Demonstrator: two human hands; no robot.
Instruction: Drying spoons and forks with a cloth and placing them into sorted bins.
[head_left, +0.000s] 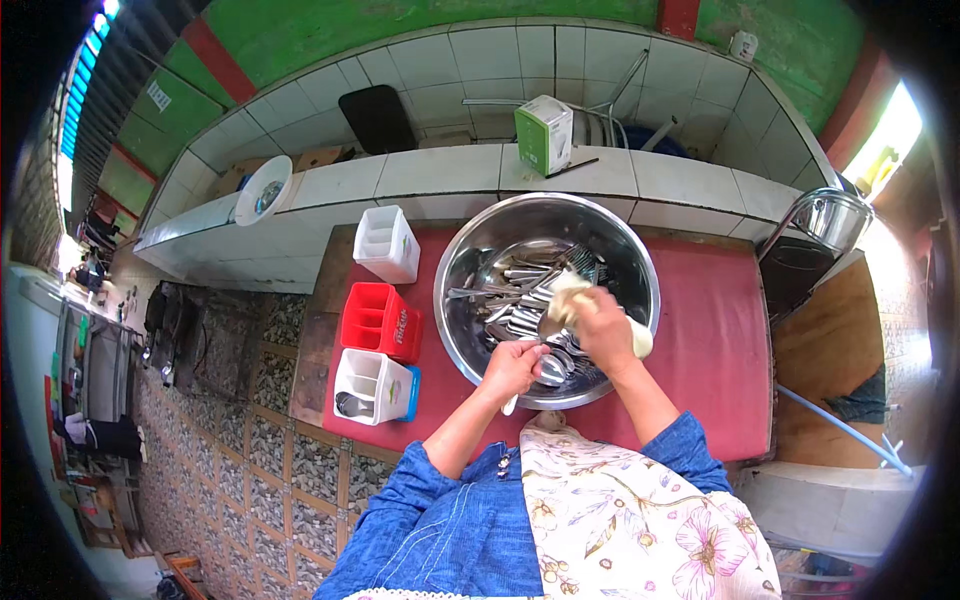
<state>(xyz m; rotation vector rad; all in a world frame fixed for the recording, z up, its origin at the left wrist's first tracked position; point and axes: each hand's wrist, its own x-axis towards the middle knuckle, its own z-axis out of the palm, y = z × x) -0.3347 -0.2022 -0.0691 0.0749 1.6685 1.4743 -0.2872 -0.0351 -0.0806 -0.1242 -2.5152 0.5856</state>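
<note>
A large stainless steel basin stands before me, with many loose spoons and forks heaped inside. Over its near side, my left hand grips a metal spoon, its handle end showing below the fingers. My right hand is closed around a pale cloth, blurred, right beside that spoon's bowl. Whether cloth and spoon touch is hard to tell. To the left are a white cutlery holder, a red one and another white one with some cutlery inside.
The holders and basin rest on a red-covered table. Behind it runs a white tiled ledge bearing a green-and-white box, a dark stick and a white bowl. A blue item sits behind the nearest holder.
</note>
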